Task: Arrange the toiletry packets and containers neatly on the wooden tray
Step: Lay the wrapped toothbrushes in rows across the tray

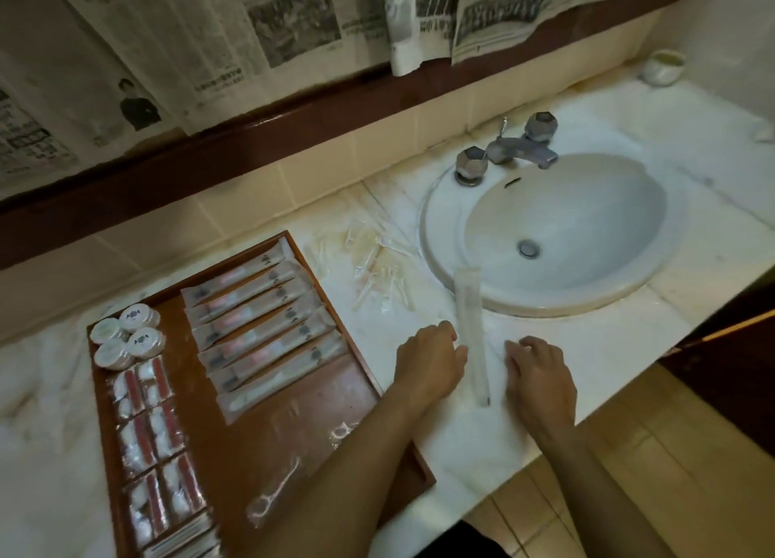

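— So, what does each grip have?
— Nothing. Left hand [430, 358] and right hand [539, 373] rest on the worktop [629, 331] with loosely curled fingers, either side of a long packet [472, 331]; whether the left fingertips touch it, I cannot tell.
— Where does the packet lie?
— Between tray [268, 431] and sink [545, 230], its far end on the sink rim.
— And the tray?
— Packets in rows, round containers [126, 335] at its far-left corner.

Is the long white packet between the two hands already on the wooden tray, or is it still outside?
Outside. The long white packet lies on the marble counter, right of the wooden tray, its far end over the sink rim.
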